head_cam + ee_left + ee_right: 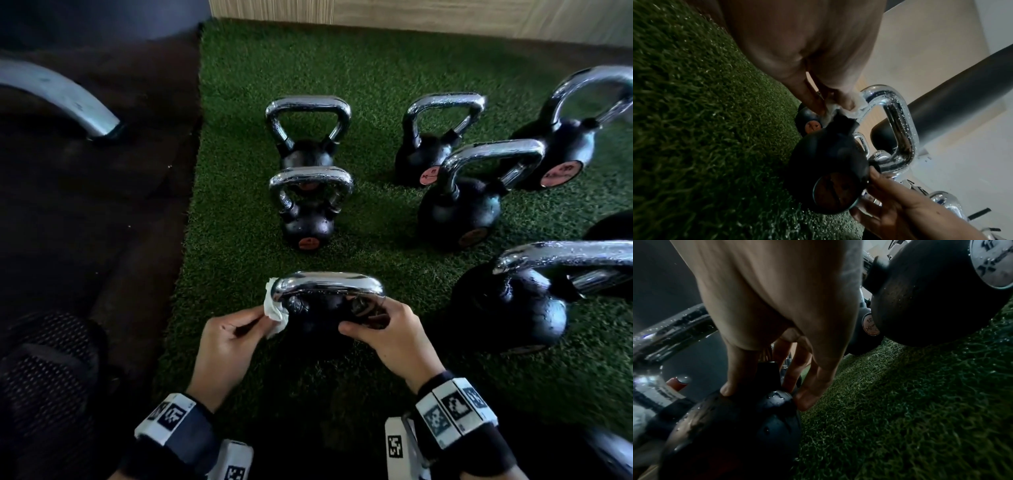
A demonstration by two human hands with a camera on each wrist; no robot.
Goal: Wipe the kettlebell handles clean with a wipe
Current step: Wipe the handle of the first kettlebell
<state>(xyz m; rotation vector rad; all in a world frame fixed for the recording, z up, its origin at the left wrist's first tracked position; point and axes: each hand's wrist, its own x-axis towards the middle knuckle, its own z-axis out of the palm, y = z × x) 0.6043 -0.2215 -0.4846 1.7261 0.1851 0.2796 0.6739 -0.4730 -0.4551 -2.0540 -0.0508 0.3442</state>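
Note:
A black kettlebell [318,318] with a chrome handle [329,282] stands on the green turf right in front of me. My left hand [233,332] pinches a white wipe [274,308] against the left bend of that handle; the left wrist view shows the wipe [849,107] wrapped round the chrome where it meets the black body. My right hand [380,329] grips the right side of the kettlebell's body, thumb on top and fingers curled round it [764,386]. The handle [898,123] carries water droplets.
Several more black kettlebells with chrome handles stand on the turf: two ahead [308,202], others to the right [459,202] and one large one close at the right [520,301]. A dark rubber floor [96,205] lies left, with a grey curved metal bar [61,99].

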